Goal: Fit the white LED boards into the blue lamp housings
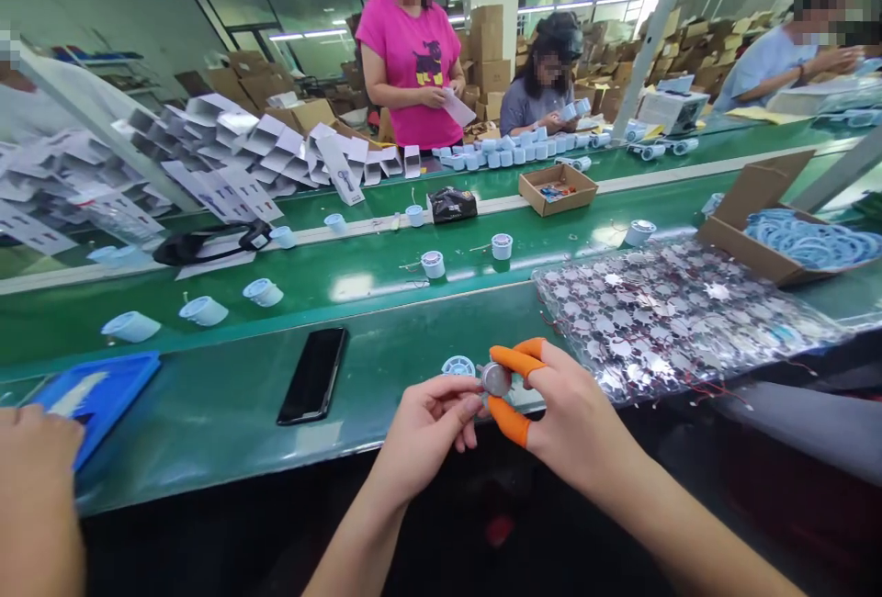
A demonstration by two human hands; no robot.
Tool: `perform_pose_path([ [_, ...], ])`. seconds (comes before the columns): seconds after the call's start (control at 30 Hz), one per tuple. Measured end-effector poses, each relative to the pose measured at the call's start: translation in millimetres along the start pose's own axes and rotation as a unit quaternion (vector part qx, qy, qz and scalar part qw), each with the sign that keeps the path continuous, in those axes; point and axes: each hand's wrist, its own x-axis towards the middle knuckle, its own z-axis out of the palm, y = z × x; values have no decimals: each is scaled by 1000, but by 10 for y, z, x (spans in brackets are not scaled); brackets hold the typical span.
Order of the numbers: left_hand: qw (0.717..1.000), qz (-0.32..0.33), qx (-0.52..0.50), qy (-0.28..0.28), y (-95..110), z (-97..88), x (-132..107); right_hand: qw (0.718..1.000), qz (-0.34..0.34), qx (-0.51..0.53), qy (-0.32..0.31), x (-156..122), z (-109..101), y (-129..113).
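Orange finger covers sit on the thumb and fingers of my right hand, which pinches a small round silver motor above the table's front edge. My left hand is closed, its fingertips meeting at the motor's left side; what lies between them is too small to make out. Just behind my fingers is a light blue round plastic housing, partly hidden by my left hand. Right of my hands, a clear plastic tray holds many silver motors with red wires.
A black phone lies to the left. Another person's hand is by a blue tray. Light blue housings such as this one dot the green belt. A cardboard box holds blue rings. Co-workers sit and stand across.
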Motion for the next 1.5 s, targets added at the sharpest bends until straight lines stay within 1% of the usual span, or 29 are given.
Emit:
perform_pose_path([
  [0.07, 993, 52, 89, 51, -58, -80, 0, 1000, 1, -8, -20, -6, 6, 56],
  [0.1, 982, 87, 148, 82, -83, -123, -5, 999, 2, -13, -32, -10, 15, 90],
  [0.17, 944, 149, 259, 141, -128, -204, -16, 998, 5, -16, -61, -17, 45, 163],
  [0.2, 926, 168, 298, 160, -149, -239, -21, 997, 7, -14, -78, -19, 66, 200],
  [0.27, 903, 181, 345, 180, -196, -297, -24, 993, 10, -5, -117, -18, 116, 268],
  [0.4, 872, 177, 412, 196, -325, -383, -12, 984, 7, 15, -175, 28, 216, 361],
  [0.5, 858, 171, 442, 200, -417, -397, -26, 981, 13, 34, -191, 92, 270, 370],
  [0.57, 852, 184, 441, 216, -444, -366, -59, 981, 10, 51, -185, 128, 298, 331],
  [0.6, 856, 191, 428, 221, -447, -343, -81, 982, 4, 61, -177, 142, 313, 299],
  [0.63, 867, 197, 402, 219, -445, -321, -103, 983, -4, 72, -169, 155, 331, 261],
  [0.7, 906, 192, 322, 196, -439, -295, -138, 984, -12, 96, -150, 182, 382, 183],
  [0.77, 941, 161, 244, 171, -445, -305, -150, 985, -4, 120, -121, 215, 449, 122],
  [0.83, 959, 123, 191, 171, -461, -344, -140, 985, 8, 144, -94, 244, 515, 91],
  [0.9, 961, 113, 172, 185, -472, -398, -113, 984, 12, 158, -87, 258, 561, 88],
  [0.93, 957, 127, 179, 191, -472, -429, -93, 983, 11, 158, -89, 259, 573, 98],
  [0.97, 948, 150, 199, 196, -469, -460, -69, 984, 9, 151, -92, 259, 580, 115],
  [1.07, 913, 224, 280, 196, -463, -548, 33, 989, 9, 101, -111, 262, 583, 201],
  [1.13, 903, 238, 302, 189, -485, -590, 118, 989, 8, 59, -133, 275, 590, 264],
  [1.23, 914, 212, 298, 175, -572, -613, 244, 987, 8, -11, -159, 306, 623, 320],
  [1.37, 943, 132, 245, 181, -738, -592, 359, 978, 4, -89, -190, 365, 687, 337],
  [1.43, 955, 97, 227, 168, -810, -571, 388, 974, 1, -103, -200, 399, 719, 355],
  [1.5, 959, 92, 225, 148, -861, -545, 399, 974, -3, -90, -210, 423, 747, 385],
])
